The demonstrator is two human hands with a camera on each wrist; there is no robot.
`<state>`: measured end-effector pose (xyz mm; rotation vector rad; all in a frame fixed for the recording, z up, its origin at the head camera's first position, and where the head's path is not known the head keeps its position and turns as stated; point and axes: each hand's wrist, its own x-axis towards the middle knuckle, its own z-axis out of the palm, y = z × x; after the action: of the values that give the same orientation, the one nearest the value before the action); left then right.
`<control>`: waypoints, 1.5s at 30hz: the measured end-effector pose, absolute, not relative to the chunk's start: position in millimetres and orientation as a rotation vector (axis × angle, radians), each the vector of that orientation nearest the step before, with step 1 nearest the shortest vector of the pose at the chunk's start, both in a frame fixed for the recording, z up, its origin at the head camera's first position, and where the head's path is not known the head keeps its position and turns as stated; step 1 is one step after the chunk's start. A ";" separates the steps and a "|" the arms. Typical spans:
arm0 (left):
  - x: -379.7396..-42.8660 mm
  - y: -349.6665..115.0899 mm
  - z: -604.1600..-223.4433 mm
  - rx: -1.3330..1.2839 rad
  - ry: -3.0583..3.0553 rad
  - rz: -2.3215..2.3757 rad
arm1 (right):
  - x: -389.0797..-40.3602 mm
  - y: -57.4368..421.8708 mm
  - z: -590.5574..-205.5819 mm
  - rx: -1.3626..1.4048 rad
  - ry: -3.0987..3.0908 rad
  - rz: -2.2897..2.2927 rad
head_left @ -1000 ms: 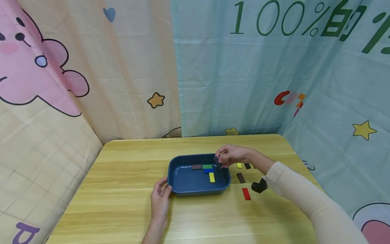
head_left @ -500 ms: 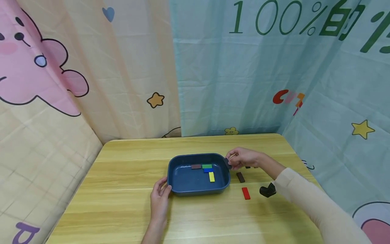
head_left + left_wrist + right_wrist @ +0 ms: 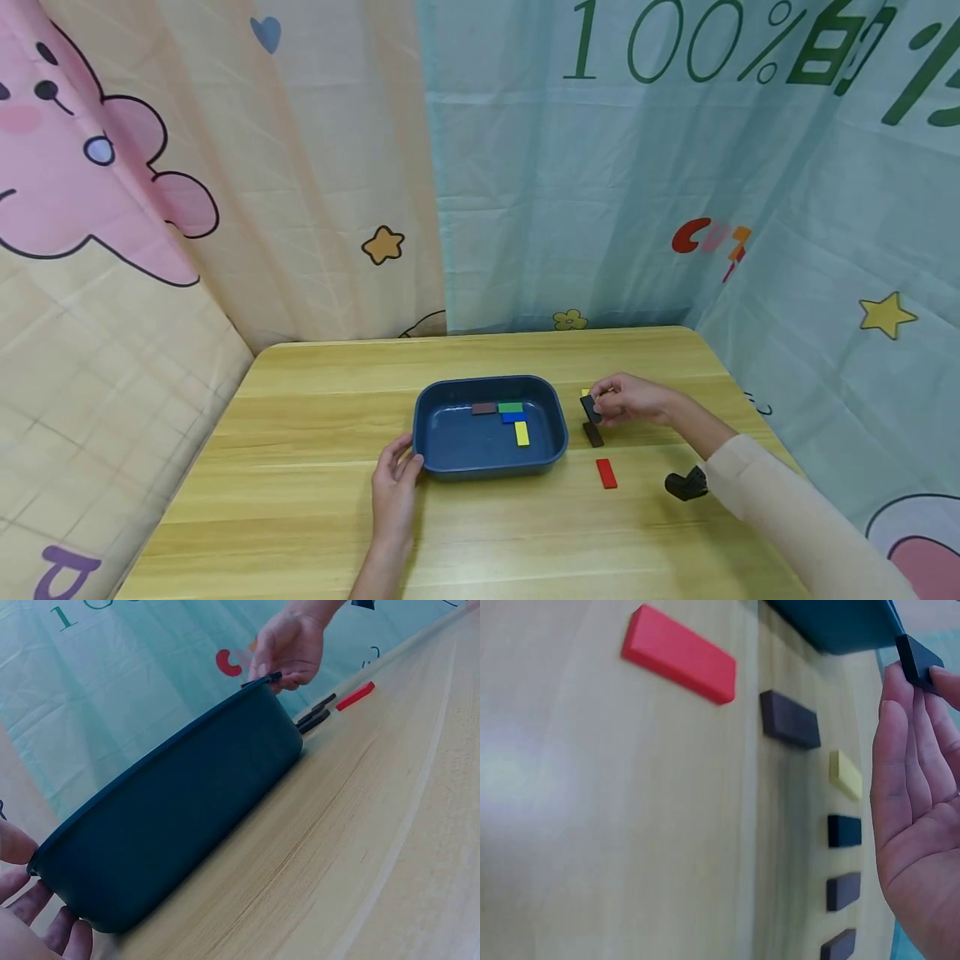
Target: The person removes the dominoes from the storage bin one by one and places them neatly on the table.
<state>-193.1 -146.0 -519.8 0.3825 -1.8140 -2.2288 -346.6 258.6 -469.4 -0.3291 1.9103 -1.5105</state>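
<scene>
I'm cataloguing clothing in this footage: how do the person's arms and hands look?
The left hand and right hand wear no gloves. A plain cream sleeve covers part of the right arm, ending short of the wrist; a black object shows beside the sleeve, possibly worn. No sleeve shows on the visible left forearm.

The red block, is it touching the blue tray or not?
Apart. The head view, from above, shows a strip of table between the red block and the near right corner of the blue tray.
</scene>
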 end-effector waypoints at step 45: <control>-193.8 -147.7 -517.1 0.394 -1.844 -2.220 | -298.1 282.0 -494.5 -0.111 2.445 -1.235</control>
<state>-193.8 -147.7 -517.1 0.3936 -1.8438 -2.2197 -298.1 282.0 -494.5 -0.1109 2.4453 -1.2348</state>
